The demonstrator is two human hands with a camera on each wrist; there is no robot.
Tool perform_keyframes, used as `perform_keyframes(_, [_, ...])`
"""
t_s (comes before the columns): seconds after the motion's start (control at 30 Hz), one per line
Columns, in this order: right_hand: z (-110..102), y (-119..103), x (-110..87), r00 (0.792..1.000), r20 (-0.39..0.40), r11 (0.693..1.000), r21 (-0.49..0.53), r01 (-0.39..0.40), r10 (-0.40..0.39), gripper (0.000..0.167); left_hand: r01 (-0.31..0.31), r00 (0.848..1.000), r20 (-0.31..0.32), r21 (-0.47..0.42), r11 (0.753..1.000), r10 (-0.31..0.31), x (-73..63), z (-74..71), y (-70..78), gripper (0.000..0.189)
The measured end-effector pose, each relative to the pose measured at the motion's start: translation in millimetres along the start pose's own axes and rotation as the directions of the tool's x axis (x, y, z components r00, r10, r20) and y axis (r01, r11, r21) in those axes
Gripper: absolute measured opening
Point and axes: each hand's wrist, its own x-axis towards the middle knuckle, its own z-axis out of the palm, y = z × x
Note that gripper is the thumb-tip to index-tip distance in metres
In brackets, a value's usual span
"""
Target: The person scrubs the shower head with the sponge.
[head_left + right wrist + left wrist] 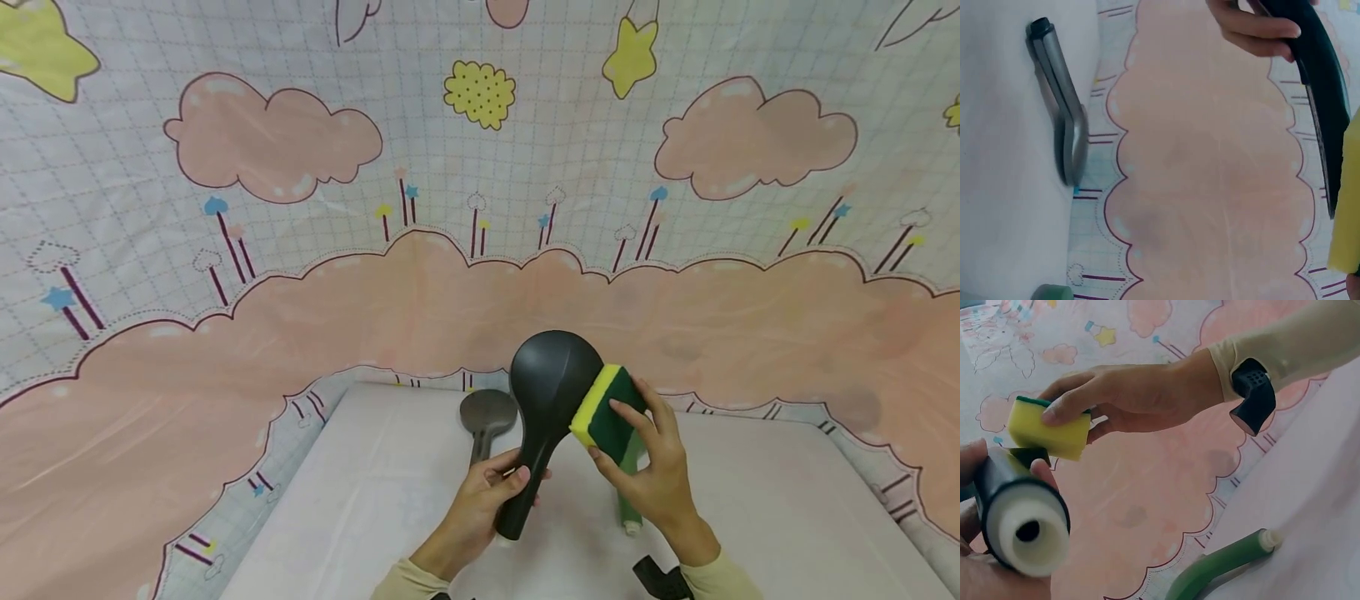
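A black handheld shower head [555, 375] is held up by its handle in my left hand [480, 504]. The thumb lies along the handle, fingers behind it. At the handle's end a white hollow fitting [1044, 540] faces the left wrist camera. My right hand [667, 475] pinches a sponge [611, 408], yellow on one side with a dark green scouring layer. The sponge's yellow side lies against the right edge of the shower head's rounded back. In the right wrist view the yellow sponge [1349, 206] overlaps the edge of the black head.
Behind my left hand a grey shower head [487, 412] lies on the white table [360, 492]. A green one [630, 504] with a pale fitting lies beyond my right hand, partly hidden. A cloud-patterned cloth [420, 317] rises behind the table.
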Motion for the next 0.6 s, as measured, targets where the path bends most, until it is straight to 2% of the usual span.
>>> perform_keyframes(0.1, [1.9, -1.5, 0.3, 1.0, -0.004, 1.0, 0.004, 0.007, -0.007, 0.065, 0.02, 0.999, -0.034, -0.002, 1.0, -0.02, -0.1, 1.6, 0.7, 0.05])
perform_keyframes(0.2, [3.9, -3.0, -0.3, 1.0, 0.002, 1.0, -0.008, 0.025, -0.025, 0.065, 0.013, 0.998, -0.061, -0.001, 1.0, -0.013, 0.5, 3.1, 1.1, 0.05])
perform_keyframes(0.4, [8.9, -10.7, -4.2, 0.993, 0.032, 0.992, -0.062, 0.112, -0.11, 0.059, 0.008, 0.992, -0.123, -0.01, 1.0, -0.009, 1.6, 6.0, 2.9, 0.053])
perform_keyframes(0.6, [11.7, -16.3, -6.5, 0.983, 0.048, 0.98, -0.08, 0.183, -0.18, 0.056, 0.003, 0.99, -0.138, -0.015, 1.0, -0.005, 2.5, 8.2, 4.5, 0.053])
